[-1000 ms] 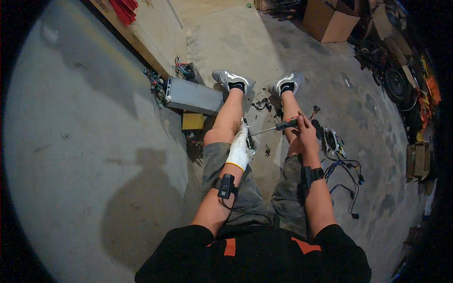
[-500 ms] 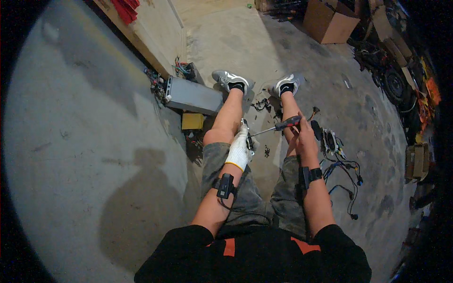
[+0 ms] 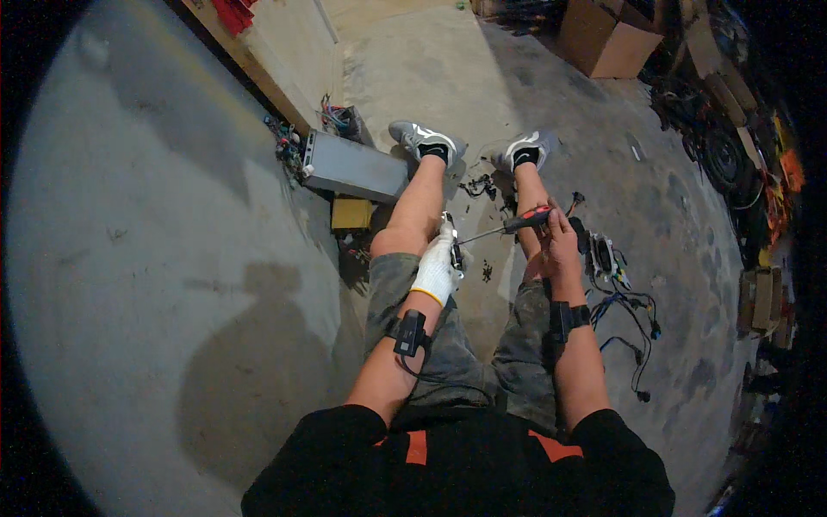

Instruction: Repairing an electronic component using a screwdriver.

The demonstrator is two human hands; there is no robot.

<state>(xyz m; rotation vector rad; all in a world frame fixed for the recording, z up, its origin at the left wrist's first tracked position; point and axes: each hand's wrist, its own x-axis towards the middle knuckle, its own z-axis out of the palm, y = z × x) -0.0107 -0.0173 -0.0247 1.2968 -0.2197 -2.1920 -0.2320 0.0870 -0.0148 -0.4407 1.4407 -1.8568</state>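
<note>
Screwdriver handle [image 3: 527,219] shifted slightly; right grip [image 3: 562,246] pinches it.

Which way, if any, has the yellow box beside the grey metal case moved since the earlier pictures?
No, it has not visibly moved: the yellow box sits just below the grey metal case in the view, as before.
</note>
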